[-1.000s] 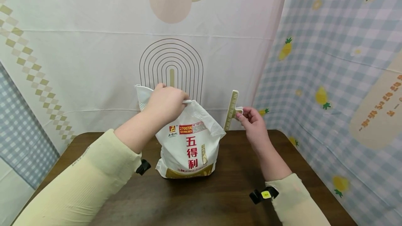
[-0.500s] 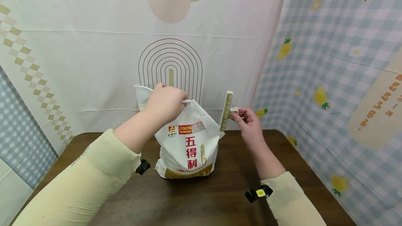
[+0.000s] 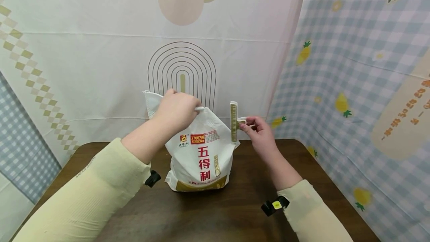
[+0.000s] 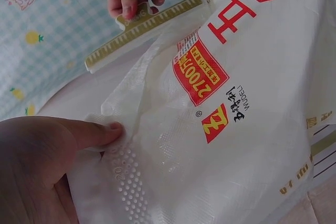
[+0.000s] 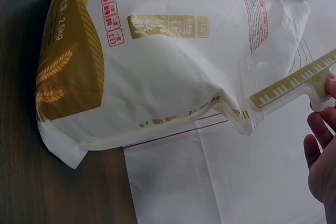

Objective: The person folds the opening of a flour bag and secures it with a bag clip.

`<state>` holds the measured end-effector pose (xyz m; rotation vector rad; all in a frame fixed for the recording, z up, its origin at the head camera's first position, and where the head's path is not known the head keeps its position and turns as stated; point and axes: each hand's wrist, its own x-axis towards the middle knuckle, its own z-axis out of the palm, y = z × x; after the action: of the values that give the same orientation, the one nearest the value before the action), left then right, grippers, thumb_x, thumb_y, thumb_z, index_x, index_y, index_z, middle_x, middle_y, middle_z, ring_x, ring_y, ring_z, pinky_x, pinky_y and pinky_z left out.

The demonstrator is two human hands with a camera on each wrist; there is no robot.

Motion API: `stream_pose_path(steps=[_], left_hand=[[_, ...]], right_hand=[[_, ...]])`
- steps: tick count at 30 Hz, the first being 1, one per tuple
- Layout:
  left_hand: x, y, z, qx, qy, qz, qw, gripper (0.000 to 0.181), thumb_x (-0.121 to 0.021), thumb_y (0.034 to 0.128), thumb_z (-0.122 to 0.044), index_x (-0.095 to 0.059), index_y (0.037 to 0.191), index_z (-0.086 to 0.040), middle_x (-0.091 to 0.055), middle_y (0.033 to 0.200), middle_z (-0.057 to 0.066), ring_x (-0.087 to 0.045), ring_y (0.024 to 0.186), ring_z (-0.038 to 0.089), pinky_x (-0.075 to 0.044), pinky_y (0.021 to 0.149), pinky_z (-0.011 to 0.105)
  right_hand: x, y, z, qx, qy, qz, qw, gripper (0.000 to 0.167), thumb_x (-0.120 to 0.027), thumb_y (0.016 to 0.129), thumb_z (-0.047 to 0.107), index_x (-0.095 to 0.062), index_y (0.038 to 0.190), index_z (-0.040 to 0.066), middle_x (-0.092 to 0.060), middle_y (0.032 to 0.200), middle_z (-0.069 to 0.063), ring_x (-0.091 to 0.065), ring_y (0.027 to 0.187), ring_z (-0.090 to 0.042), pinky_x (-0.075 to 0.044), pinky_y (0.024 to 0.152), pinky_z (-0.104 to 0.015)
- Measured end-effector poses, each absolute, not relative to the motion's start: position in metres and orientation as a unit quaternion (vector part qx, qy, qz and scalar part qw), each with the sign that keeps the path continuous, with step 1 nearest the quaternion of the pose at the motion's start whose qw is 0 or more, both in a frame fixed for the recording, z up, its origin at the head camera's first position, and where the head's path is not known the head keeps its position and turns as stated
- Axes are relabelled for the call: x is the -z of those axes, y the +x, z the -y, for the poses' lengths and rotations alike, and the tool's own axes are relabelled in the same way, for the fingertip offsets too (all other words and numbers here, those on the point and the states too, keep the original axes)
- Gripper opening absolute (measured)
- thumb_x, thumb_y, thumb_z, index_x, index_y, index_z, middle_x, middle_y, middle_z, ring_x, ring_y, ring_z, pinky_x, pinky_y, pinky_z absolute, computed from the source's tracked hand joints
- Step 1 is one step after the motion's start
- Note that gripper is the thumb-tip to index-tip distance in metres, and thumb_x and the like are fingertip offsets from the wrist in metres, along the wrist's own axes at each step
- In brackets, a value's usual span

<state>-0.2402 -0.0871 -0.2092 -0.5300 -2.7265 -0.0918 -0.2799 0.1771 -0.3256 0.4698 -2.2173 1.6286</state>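
Note:
A white flour bag (image 3: 191, 161) with red lettering and a gold base stands upright on the table, its top pulled up and folded. My left hand (image 3: 176, 112) grips the top edge, and its thumb presses on the white plastic in the left wrist view. My right hand (image 3: 263, 137) pinches the handles of an olive and white bag clip (image 3: 234, 122). The clip is upright at the right side of the bag's top. In the right wrist view, the clip's near end meets the bag's corner (image 5: 243, 119); whether plastic lies between its bars I cannot tell.
The dark wooden table (image 3: 188, 217) backs onto a white patterned curtain (image 3: 100, 77). A blue checked curtain (image 3: 329, 122) with pineapples hangs along the right side. Each wrist wears a black strap.
My right hand has moved left with the clip, from beside the bag to its top right corner, and the clip has turned from leaning to upright. My left hand keeps its hold.

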Motion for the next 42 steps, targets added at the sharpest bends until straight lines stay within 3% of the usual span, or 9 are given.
stream_pose_path(steps=[7,17,26,36,42], left_hand=[[0.208,-0.241,0.088,0.032,-0.187,0.965,0.181,0.014,-0.064,0.0946,-0.021,-0.077,0.100,-0.020,-0.075,0.099,-0.001,-0.068,0.094,0.020,-0.034,0.095,0.048],[0.207,-0.240,0.088,0.032,-0.182,0.968,0.172,0.015,-0.065,0.0947,-0.024,-0.077,0.104,-0.021,-0.075,0.103,-0.002,-0.068,0.100,0.020,-0.032,0.100,0.049],[0.207,-0.241,0.088,0.034,-0.189,0.965,0.178,0.016,-0.064,0.0939,-0.019,-0.078,0.101,-0.021,-0.075,0.099,-0.003,-0.068,0.095,0.019,-0.032,0.100,0.050],[0.208,-0.243,0.089,0.035,-0.192,0.964,0.179,0.020,-0.061,0.0929,-0.016,-0.078,0.103,-0.022,-0.075,0.101,-0.002,-0.068,0.096,0.018,-0.032,0.101,0.050],[0.209,-0.243,0.090,0.035,-0.193,0.964,0.178,0.020,-0.061,0.0928,-0.016,-0.078,0.100,-0.022,-0.075,0.098,-0.003,-0.068,0.094,0.018,-0.032,0.102,0.050]], right_hand=[[0.318,-0.281,-0.175,-0.498,0.217,0.820,0.180,0.019,-0.073,0.090,0.017,-0.068,0.103,0.004,-0.061,0.094,-0.008,-0.052,0.081,-0.022,-0.043,0.063,-0.028],[0.309,-0.283,-0.169,-0.433,0.253,0.848,0.170,0.015,-0.073,0.090,0.015,-0.068,0.101,0.005,-0.062,0.093,-0.008,-0.054,0.087,-0.023,-0.044,0.074,-0.039],[0.301,-0.284,-0.168,-0.373,0.277,0.868,0.175,0.015,-0.074,0.090,0.017,-0.071,0.101,0.007,-0.065,0.098,-0.006,-0.057,0.093,-0.023,-0.043,0.088,-0.044],[0.298,-0.283,-0.163,-0.338,0.281,0.882,0.171,0.013,-0.074,0.090,0.020,-0.070,0.097,0.010,-0.065,0.096,-0.003,-0.056,0.092,-0.022,-0.045,0.085,-0.046],[0.296,-0.283,-0.158,-0.307,0.290,0.891,0.166,0.016,-0.074,0.090,0.024,-0.071,0.097,0.011,-0.064,0.099,-0.005,-0.058,0.094,-0.029,-0.047,0.077,-0.043]])
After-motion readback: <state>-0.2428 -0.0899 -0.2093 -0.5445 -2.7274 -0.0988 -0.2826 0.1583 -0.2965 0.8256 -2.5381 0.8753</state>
